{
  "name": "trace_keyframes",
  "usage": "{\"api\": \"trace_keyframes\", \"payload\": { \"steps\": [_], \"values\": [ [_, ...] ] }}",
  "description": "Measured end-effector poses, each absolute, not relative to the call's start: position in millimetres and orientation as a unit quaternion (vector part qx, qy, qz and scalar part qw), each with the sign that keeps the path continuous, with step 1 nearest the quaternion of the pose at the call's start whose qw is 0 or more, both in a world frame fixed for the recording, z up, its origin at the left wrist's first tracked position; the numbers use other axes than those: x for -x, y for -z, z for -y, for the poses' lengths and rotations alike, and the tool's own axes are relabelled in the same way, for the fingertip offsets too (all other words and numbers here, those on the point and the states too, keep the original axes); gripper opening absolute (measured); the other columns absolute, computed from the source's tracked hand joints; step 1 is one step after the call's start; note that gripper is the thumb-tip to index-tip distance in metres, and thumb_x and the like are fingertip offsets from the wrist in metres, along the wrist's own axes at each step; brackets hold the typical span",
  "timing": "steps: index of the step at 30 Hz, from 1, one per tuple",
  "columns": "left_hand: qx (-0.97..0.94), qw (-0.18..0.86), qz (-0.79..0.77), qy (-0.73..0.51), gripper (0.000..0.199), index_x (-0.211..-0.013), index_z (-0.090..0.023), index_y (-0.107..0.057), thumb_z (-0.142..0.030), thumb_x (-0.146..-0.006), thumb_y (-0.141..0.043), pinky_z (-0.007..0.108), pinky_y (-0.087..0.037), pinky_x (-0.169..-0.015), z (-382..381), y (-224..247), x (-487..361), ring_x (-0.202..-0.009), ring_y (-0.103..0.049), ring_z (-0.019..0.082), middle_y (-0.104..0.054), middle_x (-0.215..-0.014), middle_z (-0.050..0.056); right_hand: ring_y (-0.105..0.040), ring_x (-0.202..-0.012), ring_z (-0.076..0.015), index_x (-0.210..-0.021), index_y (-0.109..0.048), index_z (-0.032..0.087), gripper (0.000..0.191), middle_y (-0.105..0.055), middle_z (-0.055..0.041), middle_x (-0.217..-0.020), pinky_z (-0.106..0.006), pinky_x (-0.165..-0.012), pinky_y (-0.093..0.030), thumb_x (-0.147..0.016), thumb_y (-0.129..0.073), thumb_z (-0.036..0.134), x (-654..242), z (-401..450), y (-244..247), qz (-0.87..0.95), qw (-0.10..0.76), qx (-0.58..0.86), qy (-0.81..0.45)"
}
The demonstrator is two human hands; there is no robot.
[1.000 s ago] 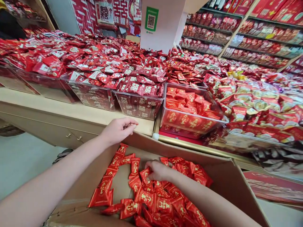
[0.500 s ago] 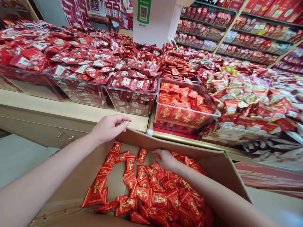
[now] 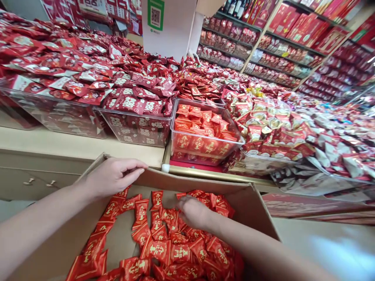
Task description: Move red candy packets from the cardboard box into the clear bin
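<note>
Your right hand [image 3: 195, 212] has moved from the bare cardboard onto the red packets [image 3: 156, 249], so it is again among them, inside the carton [image 3: 250, 210]. Its fingers are bent, but I cannot tell if they grasp a packet. Your left hand [image 3: 114, 175] is near the carton's rim, fingers curled loosely; its grasp I also cannot tell.

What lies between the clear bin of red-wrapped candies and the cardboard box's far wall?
The head view shows a red surface, then a gold-coloured strip, between the clear bin and the cardboard box.
</note>
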State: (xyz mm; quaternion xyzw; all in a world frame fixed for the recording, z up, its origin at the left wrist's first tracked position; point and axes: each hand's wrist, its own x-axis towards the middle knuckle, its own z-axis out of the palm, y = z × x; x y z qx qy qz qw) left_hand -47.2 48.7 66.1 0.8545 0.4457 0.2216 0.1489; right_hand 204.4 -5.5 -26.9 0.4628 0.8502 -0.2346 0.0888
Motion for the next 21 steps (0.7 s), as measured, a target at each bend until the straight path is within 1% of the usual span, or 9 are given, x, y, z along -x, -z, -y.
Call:
{"api": "trace_keyframes", "payload": {
  "steps": [3, 7, 11, 14, 16, 17, 19, 20, 21],
  "values": [
    [-0.861, 0.140, -0.446, -0.202, 0.023, -0.088, -0.020, -0.063, -0.030, -0.075, -0.047, 0.018, -0.043, -0.064, -48.1, -68.6, 44.9, -0.067, -0.061, 0.013, -0.069, -0.079, -0.002, -0.058, -0.085, -0.0236, -0.086, -0.060, 0.011, 0.025, -0.063, -0.0147, -0.089, -0.031, -0.073, -0.043, -0.072, -0.040, 0.006, -238.5, 0.6, 3.4, -0.835, 0.133, -0.507, 0.168],
    [-0.853, 0.154, -0.462, -0.187, 0.025, -0.090, -0.021, -0.062, -0.033, -0.076, -0.046, 0.021, -0.043, -0.071, -49.4, -67.8, 44.4, -0.075, -0.061, 0.015, -0.069, -0.086, -0.002, -0.062, -0.075, -0.0285, -0.094, -0.058, 0.010, 0.031, -0.064, -0.0199, -0.084, -0.037, -0.059, -0.045, -0.076, -0.033, 0.005, -272.8, 3.2, -4.3, -0.794, 0.193, -0.564, 0.115],
    [-0.858, 0.154, -0.457, -0.179, 0.024, -0.091, -0.021, -0.062, -0.033, -0.076, -0.046, 0.022, -0.044, -0.073, -51.6, -62.5, 47.9, -0.077, -0.061, 0.016, -0.069, -0.088, -0.002, -0.062, -0.075, -0.0298, -0.085, -0.061, 0.008, 0.029, -0.063, -0.0223, -0.083, -0.037, -0.058, -0.044, -0.076, -0.033, 0.003, -279.9, 5.7, 4.9, -0.790, 0.213, -0.566, 0.098],
    [-0.865, 0.154, -0.436, -0.194, 0.023, -0.092, -0.020, -0.062, -0.029, -0.076, -0.048, 0.022, -0.043, -0.076, -51.0, -62.3, 47.5, -0.080, -0.061, 0.016, -0.068, -0.090, 0.000, -0.061, -0.072, -0.0260, -0.080, -0.060, 0.011, 0.025, -0.064, -0.0178, -0.080, -0.032, -0.058, -0.042, -0.076, -0.036, 0.005, -278.4, 2.8, -3.9, -0.801, 0.195, -0.558, 0.096],
    [-0.858, 0.181, -0.433, -0.208, 0.023, -0.092, -0.020, -0.062, -0.029, -0.076, -0.048, 0.023, -0.044, -0.074, -46.3, -66.6, 39.9, -0.077, -0.061, 0.016, -0.068, -0.087, 0.001, -0.059, -0.067, -0.0206, -0.078, -0.058, 0.014, 0.019, -0.064, -0.0114, -0.075, -0.027, -0.056, -0.039, -0.077, -0.039, 0.011, -274.4, 1.9, -20.1, -0.810, 0.154, -0.556, 0.108],
    [-0.846, 0.220, -0.439, -0.208, 0.023, -0.092, -0.020, -0.062, -0.030, -0.077, -0.048, 0.024, -0.045, -0.072, -42.1, -69.7, 33.2, -0.076, -0.061, 0.016, -0.068, -0.086, 0.002, -0.057, -0.064, -0.0176, -0.078, -0.057, 0.016, 0.016, -0.064, -0.0079, -0.073, -0.025, -0.054, -0.038, -0.078, -0.041, 0.015, -270.9, 2.4, -29.9, -0.814, 0.109, -0.555, 0.133],
    [-0.798, 0.351, -0.455, -0.183, 0.026, -0.097, -0.020, -0.059, -0.031, -0.078, -0.046, 0.025, -0.046, -0.070, -30.4, -75.8, 14.9, -0.077, -0.060, 0.017, -0.067, -0.088, 0.003, -0.052, -0.059, -0.0126, -0.077, -0.054, 0.017, 0.011, -0.060, -0.0021, -0.067, -0.022, -0.052, -0.035, -0.078, -0.044, 0.023, -260.5, 5.1, -49.4, -0.805, -0.022, -0.546, 0.232],
    [-0.757, 0.440, -0.454, -0.165, 0.029, -0.103, -0.019, -0.055, -0.030, -0.078, -0.047, 0.027, -0.046, -0.072, -23.3, -77.7, 4.3, -0.081, -0.059, 0.017, -0.065, -0.095, 0.004, -0.049, -0.058, -0.0109, -0.077, -0.052, 0.017, 0.011, -0.057, -0.0003, -0.065, -0.021, -0.051, -0.035, -0.078, -0.045, 0.025, -254.0, 6.9, -57.8, -0.787, -0.095, -0.534, 0.294],
    [-0.717, 0.520, -0.439, -0.152, 0.037, -0.111, -0.018, -0.049, -0.028, -0.075, -0.051, 0.028, -0.046, -0.075, -16.1, -78.3, -6.3, -0.087, -0.058, 0.017, -0.061, -0.104, 0.006, -0.046, -0.057, -0.0097, -0.076, -0.051, 0.017, 0.011, -0.055, 0.0010, -0.064, -0.020, -0.051, -0.035, -0.078, -0.046, 0.027, -247.1, 8.6, -64.7, -0.762, -0.161, -0.518, 0.353]
  ]
}}
